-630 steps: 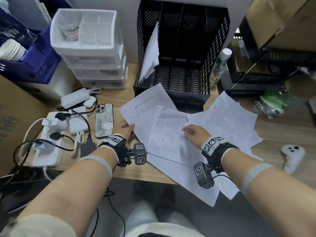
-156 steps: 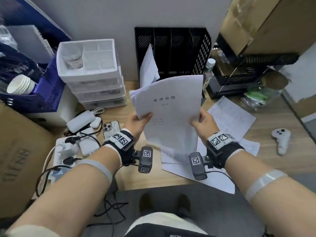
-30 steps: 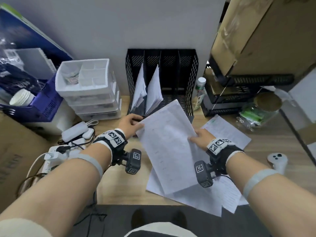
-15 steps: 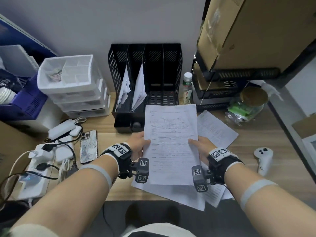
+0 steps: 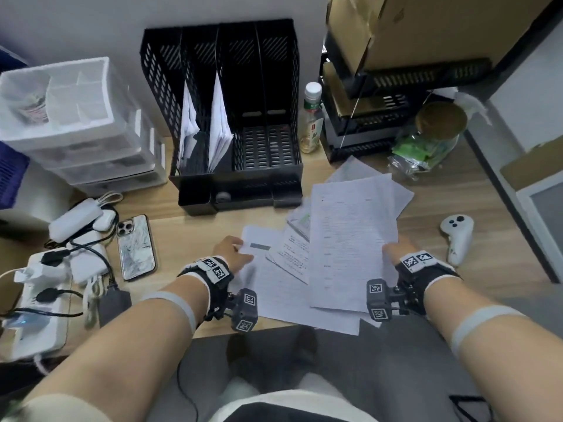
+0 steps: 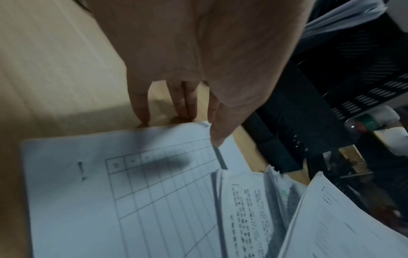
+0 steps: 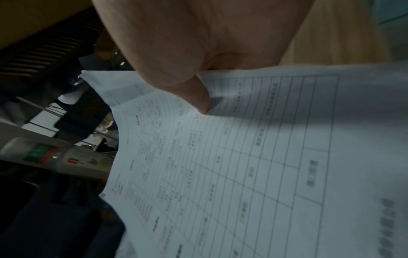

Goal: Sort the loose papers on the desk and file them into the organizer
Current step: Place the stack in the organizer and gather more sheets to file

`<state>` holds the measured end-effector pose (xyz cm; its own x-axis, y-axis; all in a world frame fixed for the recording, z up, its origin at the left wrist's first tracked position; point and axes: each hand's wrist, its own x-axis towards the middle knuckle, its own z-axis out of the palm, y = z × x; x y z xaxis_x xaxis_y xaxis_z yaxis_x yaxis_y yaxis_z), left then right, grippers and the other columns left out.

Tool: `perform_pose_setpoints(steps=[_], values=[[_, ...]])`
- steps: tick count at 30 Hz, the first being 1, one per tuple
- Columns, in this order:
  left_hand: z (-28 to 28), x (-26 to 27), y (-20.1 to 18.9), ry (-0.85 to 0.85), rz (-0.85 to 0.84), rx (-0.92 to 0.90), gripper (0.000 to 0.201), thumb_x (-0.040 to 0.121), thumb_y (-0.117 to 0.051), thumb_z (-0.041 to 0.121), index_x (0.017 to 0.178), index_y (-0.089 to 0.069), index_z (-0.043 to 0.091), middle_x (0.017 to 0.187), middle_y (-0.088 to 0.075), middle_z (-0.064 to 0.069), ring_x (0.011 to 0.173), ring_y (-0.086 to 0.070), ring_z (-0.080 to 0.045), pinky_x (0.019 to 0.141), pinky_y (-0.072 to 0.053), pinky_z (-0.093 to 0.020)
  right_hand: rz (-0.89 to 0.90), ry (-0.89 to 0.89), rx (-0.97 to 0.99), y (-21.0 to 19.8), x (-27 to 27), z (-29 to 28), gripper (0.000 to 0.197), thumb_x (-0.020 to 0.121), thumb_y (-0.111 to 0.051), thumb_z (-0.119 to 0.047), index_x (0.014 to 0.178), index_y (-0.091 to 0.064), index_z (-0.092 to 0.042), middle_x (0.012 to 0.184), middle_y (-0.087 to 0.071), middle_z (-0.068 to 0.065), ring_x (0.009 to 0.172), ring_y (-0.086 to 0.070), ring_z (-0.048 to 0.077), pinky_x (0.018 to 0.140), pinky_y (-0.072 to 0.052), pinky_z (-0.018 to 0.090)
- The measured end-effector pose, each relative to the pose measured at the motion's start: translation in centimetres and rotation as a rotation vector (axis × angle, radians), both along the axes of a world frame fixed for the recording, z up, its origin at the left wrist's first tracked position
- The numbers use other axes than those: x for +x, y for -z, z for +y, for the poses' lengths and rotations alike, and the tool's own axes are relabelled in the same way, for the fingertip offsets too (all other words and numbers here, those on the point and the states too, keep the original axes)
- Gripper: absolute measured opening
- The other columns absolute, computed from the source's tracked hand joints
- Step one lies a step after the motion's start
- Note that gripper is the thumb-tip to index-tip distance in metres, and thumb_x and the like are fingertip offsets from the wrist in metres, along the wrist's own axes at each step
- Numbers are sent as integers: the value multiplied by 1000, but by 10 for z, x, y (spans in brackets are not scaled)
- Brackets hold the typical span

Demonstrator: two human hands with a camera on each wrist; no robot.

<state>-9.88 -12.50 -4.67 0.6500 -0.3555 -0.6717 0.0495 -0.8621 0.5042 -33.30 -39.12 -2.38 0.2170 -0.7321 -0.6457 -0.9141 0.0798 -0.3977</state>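
Observation:
The black mesh organizer [image 5: 268,86] stands at the back of the desk. Its two left slots hold filed papers [image 5: 217,123], and the right slots look bare. My right hand [image 5: 397,249] pinches a printed sheet [image 5: 350,239] by its right edge, low over the desk, with the thumb [image 7: 198,90] pressed on the paper [image 7: 264,157]. My left hand [image 5: 231,248] reaches to the far corner of a table-form sheet [image 5: 268,287] lying flat. Its straight fingertips [image 6: 141,118] touch the edge of that sheet [image 6: 110,192], and the thumb lies over the corner. More loose papers [image 5: 294,245] overlap between my hands.
A phone [image 5: 135,246], power banks and a power strip [image 5: 33,300] with cables lie at the left. White drawers [image 5: 76,123] stand at the back left. A bottle [image 5: 310,117], black trays [image 5: 380,117], a jar [image 5: 438,129] and a white controller [image 5: 457,236] are on the right.
Half a second ago both hands held the printed sheet in front of me. My left hand has let go and dropped to the sheet on the desk; my right hand swung its sheet rightward.

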Motion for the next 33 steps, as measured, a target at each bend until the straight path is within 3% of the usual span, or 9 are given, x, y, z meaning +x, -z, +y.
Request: perform_pose_setpoints(steps=[2, 5, 10, 13, 20, 24, 28, 30, 33], values=[[4, -2, 6, -32, -5, -10, 59, 89, -72, 17, 140, -44, 8, 143, -55, -17, 122, -59, -35, 97, -49, -38, 73, -45, 25, 9, -8, 6, 11, 90, -48, -8, 87, -58, -11, 93, -59, 11, 80, -55, 29, 73, -42, 32], [5, 2, 10, -84, 40, -31, 66, 89, -71, 18, 145, -37, 8, 145, -53, -16, 122, -58, -36, 96, -50, -40, 160, -62, 40, 19, -11, 24, 19, 89, -46, -9, 73, -55, -13, 79, -56, 7, 66, -52, 25, 70, -42, 31], [13, 2, 8, 71, 169, -96, 24, 90, -62, 16, 114, -67, 16, 114, -72, -12, 101, -69, -33, 93, -58, -47, 96, -13, -69, 18, -6, 47, 21, 92, -41, -8, 94, -61, -8, 95, -57, 15, 86, -53, 31, 81, -45, 33], [21, 12, 2, 105, 97, -137, 27, 93, -57, 15, 116, -69, 19, 110, -72, -10, 99, -68, -32, 93, -57, -45, 33, 46, -80, 9, -2, 56, 28, 89, -43, -9, 106, -66, -11, 109, -64, 20, 94, -59, 34, 83, -48, 35], [59, 72, -29, 33, -103, -179, 20, 94, -60, 23, 107, -75, 18, 99, -73, -9, 93, -67, -30, 81, -50, -34, 10, 30, -129, -2, 18, 75, 28, 91, -44, -6, 108, -66, -10, 86, -61, 14, 78, -56, 29, 73, -42, 28], [92, 101, -37, -33, -202, -197, 23, 92, -66, 27, 111, -74, 18, 96, -71, -4, 93, -66, -27, 79, -46, -29, 169, -24, -103, -2, 25, 88, 17, 93, -43, -1, 90, -59, -5, 75, -48, 10, 80, -53, 30, 75, -37, 29], [114, 112, -35, -74, -254, -207, 24, 93, -66, 25, 113, -73, 15, 92, -67, -2, 90, -64, -26, 79, -44, -29, 242, -84, -221, 5, 28, 108, 31, 88, -47, -8, 60, -37, -15, 75, -51, 6, 80, -50, 22, 70, -33, 25], [122, 112, -32, -91, -270, -222, 22, 93, -65, 24, 109, -73, 12, 91, -68, -4, 91, -66, -29, 79, -46, -31, 173, -123, -193, 0, 35, 124, 14, 89, -48, -12, 80, -57, -14, 92, -60, 12, 88, -57, 28, 75, -40, 29], [128, 110, -32, -93, -278, -285, 23, 95, -62, 22, 112, -72, 9, 93, -69, -6, 94, -68, -31, 80, -49, -32, 31, -188, -174, -7, 55, 139, 27, 92, -45, -10, 109, -66, -8, 110, -65, 21, 99, -61, 37, 81, -45, 33]])
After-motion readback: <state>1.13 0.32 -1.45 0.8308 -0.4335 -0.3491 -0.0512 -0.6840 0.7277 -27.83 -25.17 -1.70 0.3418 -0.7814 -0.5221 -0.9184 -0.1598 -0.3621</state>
